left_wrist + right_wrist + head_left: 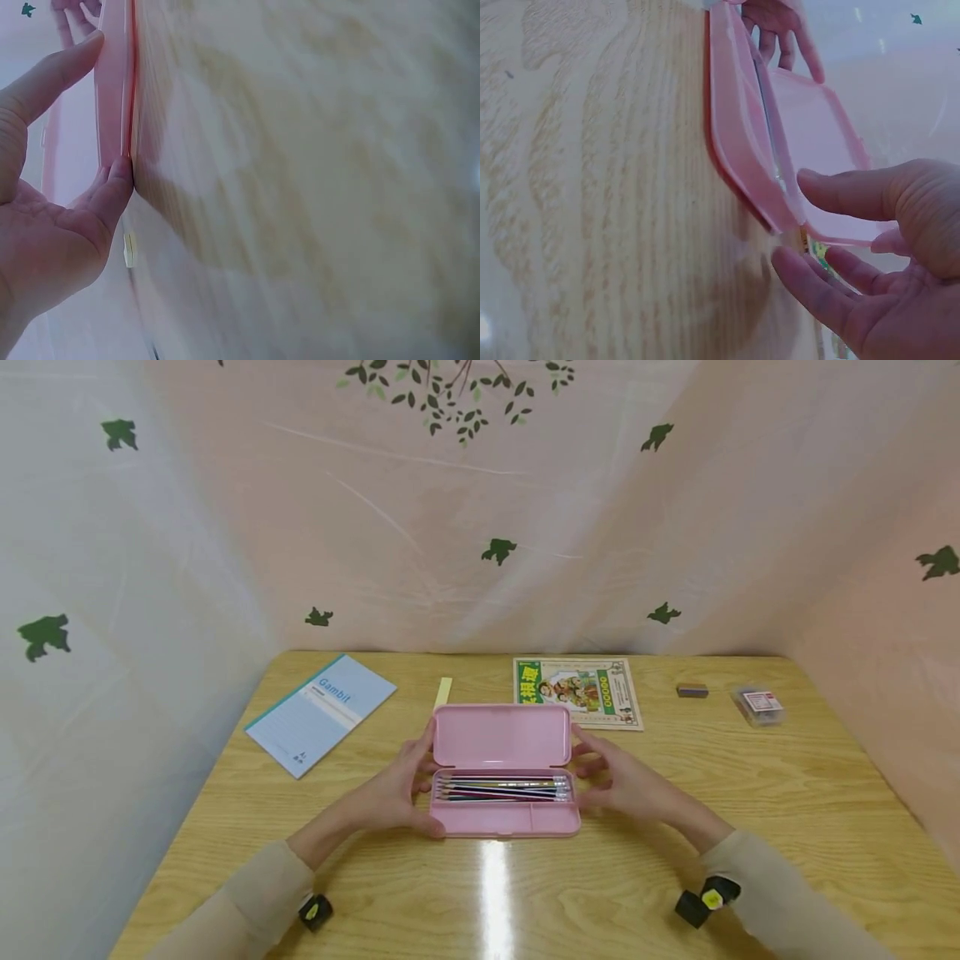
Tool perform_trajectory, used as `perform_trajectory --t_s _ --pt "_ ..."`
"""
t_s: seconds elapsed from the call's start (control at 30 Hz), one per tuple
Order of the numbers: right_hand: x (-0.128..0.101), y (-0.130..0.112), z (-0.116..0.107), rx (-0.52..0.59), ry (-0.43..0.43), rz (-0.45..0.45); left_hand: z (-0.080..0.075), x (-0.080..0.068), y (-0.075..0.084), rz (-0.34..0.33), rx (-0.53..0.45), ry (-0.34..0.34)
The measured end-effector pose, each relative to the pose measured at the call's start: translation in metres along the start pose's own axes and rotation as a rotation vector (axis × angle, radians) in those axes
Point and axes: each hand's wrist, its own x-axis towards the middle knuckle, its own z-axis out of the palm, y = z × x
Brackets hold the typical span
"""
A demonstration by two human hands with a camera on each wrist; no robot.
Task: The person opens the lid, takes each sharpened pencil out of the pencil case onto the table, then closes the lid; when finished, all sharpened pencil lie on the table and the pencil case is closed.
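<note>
A pink pencil case (480,820) lies on the table with its lid (502,735) raised at the back. Several pencils (498,789) fill its rear compartment; the front compartments show bare pink plastic. My left hand (390,789) grips the case's left end, thumb at the front corner and index finger up beside the lid. In the left wrist view, the thumb and fingers span the pink case wall (112,97). My right hand (626,781) surrounds the right end with spread, relaxed fingers. The right wrist view shows its thumb (847,193) near the case corner, fingers apart below.
A blue notebook (322,714) lies at the left. Behind the case are a yellow strip (444,690) and an illustrated booklet (622,693), partly covered by the lid. An eraser-like block (692,691) and a small clear box (759,706) sit at the back right.
</note>
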Motion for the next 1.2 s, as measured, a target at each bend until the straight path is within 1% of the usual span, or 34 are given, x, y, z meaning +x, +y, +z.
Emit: perform_trajectory --t_s 0.1,0.2,0.33,0.4,0.47,0.53,0.63,0.77,0.83,1.0,1.1,1.2 --pt "0.0 -0.006 -0.003 -0.064 0.062 -0.032 0.0 -0.001 0.001 0.0 0.008 -0.001" --pt "0.001 -0.013 -0.004 -0.132 0.118 -0.086 0.0 -0.001 0.002 -0.005 0.012 -0.001" --pt "0.003 -0.021 -0.002 -0.215 0.142 -0.184 0.0 0.0 0.003 -0.026 0.028 -0.002" --pt "0.005 -0.025 0.001 -0.26 0.133 -0.222 0.0 0.0 0.003 -0.035 0.037 -0.004" --pt "0.007 -0.029 0.006 -0.309 0.112 -0.228 0.0 0.0 0.004 -0.038 0.042 -0.008" --pt "0.01 -0.032 0.012 -0.362 0.082 -0.234 0.0 0.0 0.004 -0.024 0.033 -0.013" --pt "0.015 -0.034 0.02 -0.463 0.027 -0.272 -0.001 -0.001 0.003 -0.004 0.017 -0.012" --pt "0.022 -0.032 0.028 -0.573 -0.02 -0.348 -0.001 -0.001 0.001 0.007 0.01 -0.011" --pt "0.025 -0.032 0.03 -0.593 -0.034 -0.353 -0.001 -0.001 0.0 0.005 0.009 -0.013" --pt "0.03 -0.034 0.034 -0.618 -0.056 -0.315 -0.001 0.0 0.002 0.0 0.014 -0.021" --pt "0.032 -0.036 0.035 -0.651 -0.065 -0.3 -0.001 0.001 0.004 0.001 0.018 -0.022" --pt "0.034 -0.036 0.037 -0.699 -0.075 -0.316 0.0 0.0 0.004 0.005 0.007 -0.017"
